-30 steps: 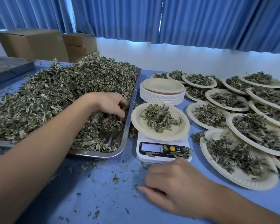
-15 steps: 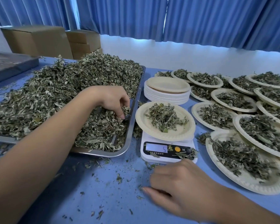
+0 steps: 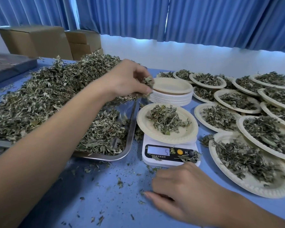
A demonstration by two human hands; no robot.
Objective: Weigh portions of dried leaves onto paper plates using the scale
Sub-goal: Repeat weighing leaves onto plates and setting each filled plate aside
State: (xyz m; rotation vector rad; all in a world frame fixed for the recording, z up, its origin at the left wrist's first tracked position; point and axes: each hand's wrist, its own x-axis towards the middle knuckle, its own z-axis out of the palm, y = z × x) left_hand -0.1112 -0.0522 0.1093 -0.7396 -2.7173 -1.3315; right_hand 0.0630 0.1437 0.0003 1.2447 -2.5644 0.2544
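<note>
Dried leaves [image 3: 147,80], a pinch gripped by the left hand [image 3: 127,79], hang at eleven o'clock of the paper plate [image 3: 142,127] on the scale [image 3: 170,159]. Sprinkle them gradually over the plate's middle, watching the display [image 3: 158,150]. The right hand [image 3: 184,186] rests loose and empty at six o'clock.

Blue curtains [image 3: 138,15] behind stacked cardboard boxes [image 3: 38,41]
</note>
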